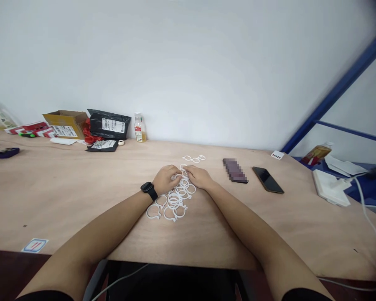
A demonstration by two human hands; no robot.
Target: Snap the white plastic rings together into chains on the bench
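Observation:
A pile of white plastic rings with small clip ends [174, 201], like curtain rings, lies on the wooden table in front of me. My left hand [167, 179], with a black watch on its wrist, is over the pile's far left side, fingers bent and closed at a ring. From the right, my right hand [200, 177] meets it, its fingertips closed on a white ring [183, 166] between the hands. The fingers partly hide the grip. Beyond the hands, a short row of joined white rings [194, 159] lies apart from the pile.
To the right lie a pixelated dark phone-shaped item [235, 170] and a black phone [268, 179]. A juice bottle [140, 128], black parcel bags [109, 124] and an open cardboard box [65, 124] stand along the wall. A white device with a cable [330, 187] sits at far right.

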